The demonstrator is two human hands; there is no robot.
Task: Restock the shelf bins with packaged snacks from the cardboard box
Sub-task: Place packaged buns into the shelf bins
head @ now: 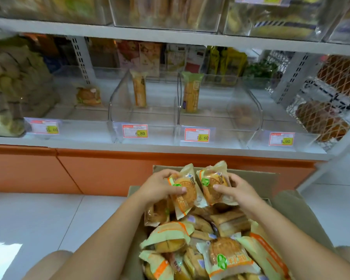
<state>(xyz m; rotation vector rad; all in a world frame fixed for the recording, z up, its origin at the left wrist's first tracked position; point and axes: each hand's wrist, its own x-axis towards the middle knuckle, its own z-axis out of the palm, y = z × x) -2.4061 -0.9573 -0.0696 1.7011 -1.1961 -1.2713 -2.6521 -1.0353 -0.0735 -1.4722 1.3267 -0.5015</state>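
Above the far end of the cardboard box (251,183), head view: the left hand (158,188) grips the left packet (183,191), fingers curled behind it and thumb pressed on its front. The right hand (238,190) grips the right packet (214,184) in the same way. The two packets touch along their inner edges and are tilted slightly away from each other.

Each packet is a clear-fronted wrapper with cream ends, an orange stripe and a green round emblem. It encloses one round golden-brown cake. The printed characters on the packets are too blurred to read.

More packaged snacks (226,257) of this and similar kinds fill the box to its rim, directly under the hands.

The box stands on a pale tiled floor (49,215), close to an orange base panel (109,170). The white shelf edge (89,143) runs above the panel.

Clear shelf bins (117,110) sit side by side on the shelf, fronts low and tops open.
- The bin tagged 6.80 (135,130) holds one upright tall packet (139,89).
- The bin tagged 15.60 (197,135) holds one upright yellow packet (191,91).
- A third tag (281,139) reads 9.90.
- The leftmost tag (45,126) is only partly legible.
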